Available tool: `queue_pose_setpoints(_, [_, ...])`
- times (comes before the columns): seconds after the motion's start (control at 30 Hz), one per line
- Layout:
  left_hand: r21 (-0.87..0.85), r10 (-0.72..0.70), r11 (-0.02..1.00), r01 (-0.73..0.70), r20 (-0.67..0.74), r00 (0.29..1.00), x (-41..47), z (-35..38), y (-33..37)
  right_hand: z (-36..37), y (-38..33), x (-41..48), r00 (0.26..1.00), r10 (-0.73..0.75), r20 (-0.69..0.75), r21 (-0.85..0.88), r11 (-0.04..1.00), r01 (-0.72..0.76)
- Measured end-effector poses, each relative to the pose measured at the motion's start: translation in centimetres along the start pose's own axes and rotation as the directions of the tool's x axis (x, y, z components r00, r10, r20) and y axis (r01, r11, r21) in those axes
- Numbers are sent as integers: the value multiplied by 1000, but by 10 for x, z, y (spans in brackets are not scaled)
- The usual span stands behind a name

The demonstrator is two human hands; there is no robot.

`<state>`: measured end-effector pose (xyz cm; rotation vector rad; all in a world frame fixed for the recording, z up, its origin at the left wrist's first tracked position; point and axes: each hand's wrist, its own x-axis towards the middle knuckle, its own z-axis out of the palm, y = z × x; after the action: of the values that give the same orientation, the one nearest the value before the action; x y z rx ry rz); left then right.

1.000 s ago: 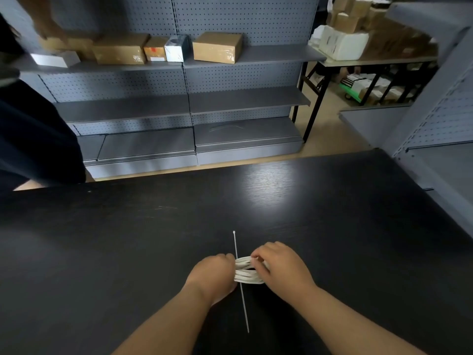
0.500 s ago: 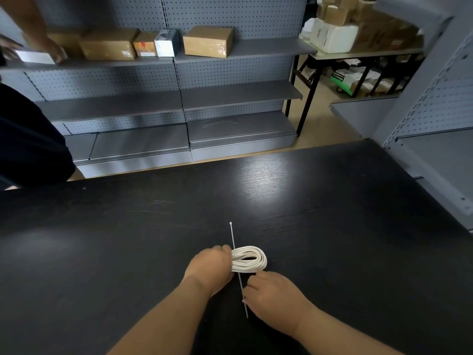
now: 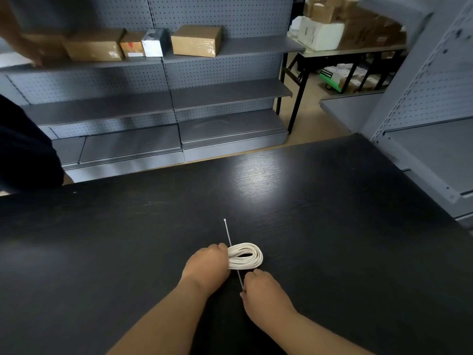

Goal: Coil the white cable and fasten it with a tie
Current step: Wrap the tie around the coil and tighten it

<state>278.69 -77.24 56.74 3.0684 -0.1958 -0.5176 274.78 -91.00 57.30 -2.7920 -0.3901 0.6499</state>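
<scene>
left hand grips coiled white cable, right hand pinches thin white zip tie; I'd loop tail over, into head.

the table is black wood or wood-look board with a fine straight grain. its finish is satin rather than matt, and a pale patch of light glares off it. the cable looks like matt white cord, soft-surfaced and not shiny. the tie is a thin, smooth strip of whitish plastic. the shelves are grey painted metal, dull and smooth, with perforated back panels. the boxes are plain brown cardboard, and glossy clear tape on them catches the light.
</scene>
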Motion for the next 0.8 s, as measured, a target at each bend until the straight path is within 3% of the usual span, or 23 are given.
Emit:
queue_pose_setpoints(0.23, [-1,22,1000,-22,-33,999,0,5,-1,4,-12,3,976,201,83,67,976,-207])
queue_pose_setpoints(0.5, [46,49,998,-45,-85,995,0,7,-1,10,-24,2,907,415,70,170,891,-421])
queue_pose_setpoints(0.8, [25,44,999,-42,-118,992,2,11,-2,18,-29,-3,923,379,-71,139,920,-367])
